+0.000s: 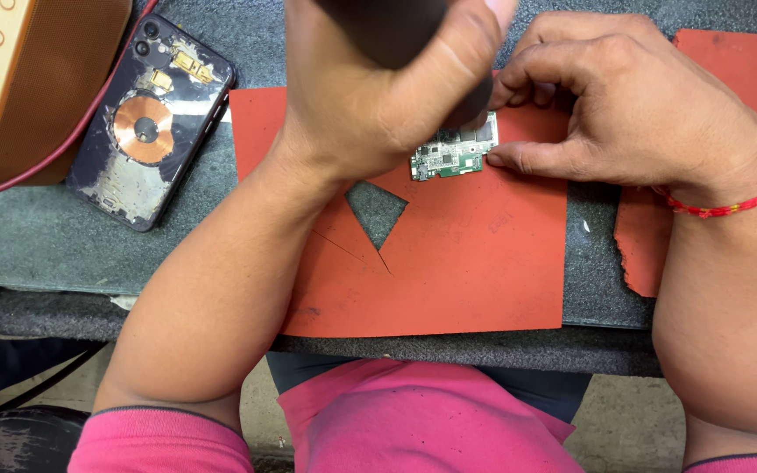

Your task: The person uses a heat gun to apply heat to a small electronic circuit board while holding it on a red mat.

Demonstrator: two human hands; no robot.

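Our right hand [650, 105] pins the small green circuit board [451, 156] steady at frame centre; our left hand [378, 88] grips a dark tool [387, 31] above it.

A circuit board [453, 154] lies on a mat [466, 263], an opened phone [149, 123] well left of it.

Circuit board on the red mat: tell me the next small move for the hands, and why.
Probably bring the dark tool's tip down onto the circuit board. The left hand grips the dark tool just above it, and the right hand fingertips already pin the board's right edge against the red mat.
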